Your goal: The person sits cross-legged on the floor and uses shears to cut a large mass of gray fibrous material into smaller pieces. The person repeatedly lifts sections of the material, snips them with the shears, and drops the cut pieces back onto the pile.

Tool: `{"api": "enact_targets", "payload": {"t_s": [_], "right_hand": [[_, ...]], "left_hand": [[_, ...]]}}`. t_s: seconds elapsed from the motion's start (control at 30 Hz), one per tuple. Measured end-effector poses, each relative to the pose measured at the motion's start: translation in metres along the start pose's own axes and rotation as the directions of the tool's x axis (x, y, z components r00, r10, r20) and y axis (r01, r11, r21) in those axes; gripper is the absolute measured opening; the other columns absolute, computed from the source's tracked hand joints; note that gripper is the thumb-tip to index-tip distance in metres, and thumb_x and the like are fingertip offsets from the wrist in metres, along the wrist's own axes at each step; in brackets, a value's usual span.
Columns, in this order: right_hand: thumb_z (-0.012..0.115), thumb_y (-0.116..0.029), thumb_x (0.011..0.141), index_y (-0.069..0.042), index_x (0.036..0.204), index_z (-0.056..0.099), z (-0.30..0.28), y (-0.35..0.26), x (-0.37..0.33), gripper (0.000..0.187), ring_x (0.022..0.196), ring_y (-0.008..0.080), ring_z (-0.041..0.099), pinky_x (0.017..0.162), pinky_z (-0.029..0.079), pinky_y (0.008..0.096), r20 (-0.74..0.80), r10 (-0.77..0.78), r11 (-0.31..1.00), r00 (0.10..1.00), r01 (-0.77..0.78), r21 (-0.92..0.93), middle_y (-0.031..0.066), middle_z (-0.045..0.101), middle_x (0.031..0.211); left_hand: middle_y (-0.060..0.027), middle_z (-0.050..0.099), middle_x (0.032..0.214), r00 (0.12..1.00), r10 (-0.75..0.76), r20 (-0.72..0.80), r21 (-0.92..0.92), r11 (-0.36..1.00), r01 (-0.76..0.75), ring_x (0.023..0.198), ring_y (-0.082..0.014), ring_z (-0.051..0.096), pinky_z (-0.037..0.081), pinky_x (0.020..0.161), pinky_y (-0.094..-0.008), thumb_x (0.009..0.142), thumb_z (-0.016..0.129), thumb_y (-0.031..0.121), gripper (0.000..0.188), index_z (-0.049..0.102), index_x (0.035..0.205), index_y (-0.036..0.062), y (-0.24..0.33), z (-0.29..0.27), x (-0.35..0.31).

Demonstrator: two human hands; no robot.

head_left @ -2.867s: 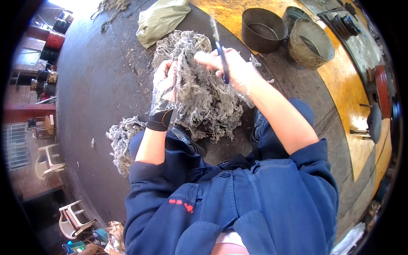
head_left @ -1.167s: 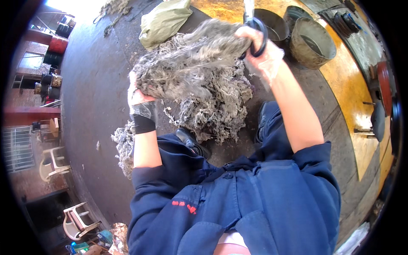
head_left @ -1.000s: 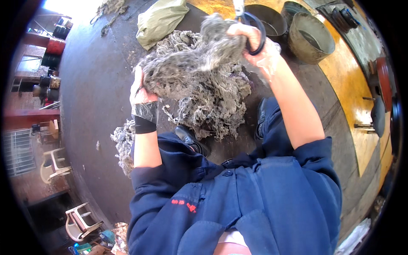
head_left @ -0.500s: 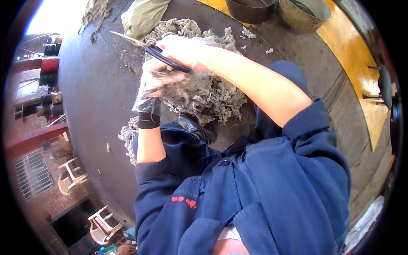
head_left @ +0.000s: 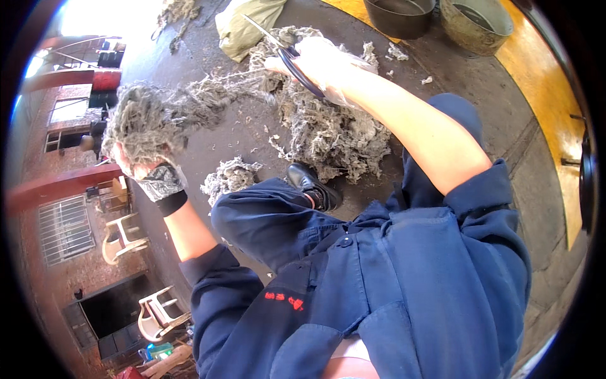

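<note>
My left hand [head_left: 148, 174], in a clear plastic glove with a dark wristband, is raised at the left. Its fingers are sunk in a tufted clump of grey fibre [head_left: 145, 123]. From this clump a loose, stringy length stretches right, toward my right hand [head_left: 322, 60]. That hand, also in a clear glove, grips scissors [head_left: 295, 68] with black handles, the blades pointing up and to the left. Whether its fingers also pinch the fibre strand is hard to see. Below it lies a big heap of grey fibre [head_left: 334, 132] on the dark floor.
A smaller fibre tuft [head_left: 231, 180] lies by my left knee, near my black shoe [head_left: 309, 186]. A pale green sack [head_left: 246, 28] rests beyond the heap. Two metal pots, one dark [head_left: 401, 16] and one greyish [head_left: 476, 25], stand far right. Plastic chairs [head_left: 161, 312] are at the left.
My hands were together over the heap; my left hand has swung out to the left, drawing a clump of fibre with it. My right hand still holds the scissors. The whole view has shifted slightly.
</note>
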State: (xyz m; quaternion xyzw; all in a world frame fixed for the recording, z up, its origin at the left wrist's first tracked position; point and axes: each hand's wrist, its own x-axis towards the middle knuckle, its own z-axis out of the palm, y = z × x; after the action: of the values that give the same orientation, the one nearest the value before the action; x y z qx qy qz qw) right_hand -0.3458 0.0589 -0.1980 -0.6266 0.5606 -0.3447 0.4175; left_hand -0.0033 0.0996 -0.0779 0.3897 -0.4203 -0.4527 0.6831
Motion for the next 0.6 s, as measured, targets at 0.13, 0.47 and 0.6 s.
{"api": "enact_targets", "payload": {"t_s": [0.13,0.47,0.6], "right_hand": [[0.082,-0.047,0.077,-0.004,0.074,0.065,-0.012,0.003,0.004,0.047,0.062,0.0178,0.056,0.064,0.045,0.0341,-0.003,-0.011,1.000,1.000,0.011,0.028,0.0073,0.060,0.066],[0.084,-0.051,0.070,-0.003,0.074,0.068,0.032,-0.008,0.011,0.051,0.065,0.0175,0.060,0.065,0.048,0.0346,0.109,-0.040,0.974,0.993,0.014,0.227,0.0076,0.064,0.068],[0.068,-0.064,0.078,-0.005,0.091,0.074,0.023,0.001,0.010,0.061,0.087,0.0299,0.068,0.083,0.052,0.0389,0.233,0.032,0.990,0.972,-0.064,0.128,0.0202,0.071,0.092]], "left_hand": [[-0.0213,0.051,0.141,0.999,0.014,0.053,0.042,0.999,-0.016,0.128,-0.0423,0.050,0.041,0.105,-0.0607,0.085,0.056,0.048,0.068,0.053,0.136,0.0038,0.009,0.051,0.010],[-0.0193,0.051,0.140,0.980,0.189,0.064,0.343,0.918,-0.199,0.126,-0.0377,0.053,0.045,0.103,-0.0581,0.091,0.047,0.055,0.071,0.045,0.142,0.0063,0.033,0.079,-0.014],[-0.0264,0.045,0.145,0.995,-0.013,0.101,0.174,0.985,-0.005,0.125,-0.0449,0.051,0.039,0.105,-0.0623,0.084,0.050,0.065,0.090,0.037,0.148,0.0020,0.041,0.107,-0.026]]}}
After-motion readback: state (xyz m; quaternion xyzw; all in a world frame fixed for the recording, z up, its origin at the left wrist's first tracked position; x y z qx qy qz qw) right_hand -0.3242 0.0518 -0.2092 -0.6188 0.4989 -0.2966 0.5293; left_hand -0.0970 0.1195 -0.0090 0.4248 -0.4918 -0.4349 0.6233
